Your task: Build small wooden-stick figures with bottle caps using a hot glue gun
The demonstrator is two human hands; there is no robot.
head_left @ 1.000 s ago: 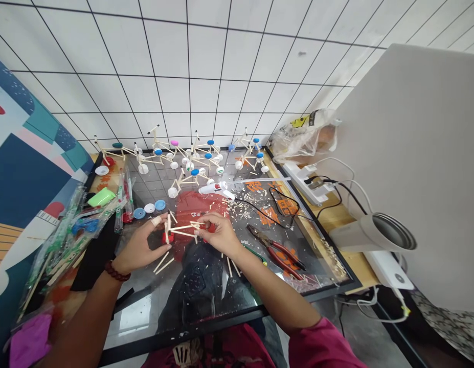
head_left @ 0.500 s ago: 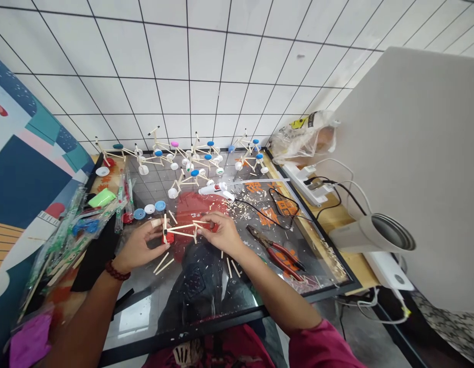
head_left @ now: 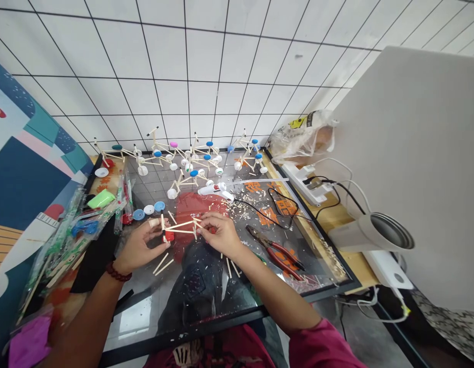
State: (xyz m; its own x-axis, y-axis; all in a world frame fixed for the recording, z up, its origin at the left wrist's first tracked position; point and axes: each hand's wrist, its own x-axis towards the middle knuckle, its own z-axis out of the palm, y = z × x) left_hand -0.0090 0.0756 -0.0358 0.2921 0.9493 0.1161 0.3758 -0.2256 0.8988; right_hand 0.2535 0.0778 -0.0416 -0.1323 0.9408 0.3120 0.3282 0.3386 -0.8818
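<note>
A small frame of pale wooden sticks point(head_left: 180, 227), with a crossbar tipped in black at its left end, is held low over the glass tabletop point(head_left: 144, 299). My left hand point(head_left: 144, 244) grips that crossbar between thumb and fingers. At the other end, my right hand point(head_left: 218, 232) pinches the short sticks, its fingertips partly hiding the joint. A red object point(head_left: 169, 236) shows behind the crossbar. Loose sticks point(head_left: 163, 266) lie below the left hand. Blue and white bottle caps point(head_left: 149, 210) sit in a row beyond it.
Several finished stick-and-cap models point(head_left: 194, 174) stand along the tiled wall. A white glue gun point(head_left: 216, 189) lies in front of them, its black cord running right. Red-handled pliers point(head_left: 277, 251) rest right of my forearm. Bagged supplies point(head_left: 91, 227) line the left side; a power strip point(head_left: 309, 184) is at right.
The stick frame has turned slightly, and the crossbar's upper black tip now shows more. My right hand has shifted a little to the left; my left hand stays nearly in place.
</note>
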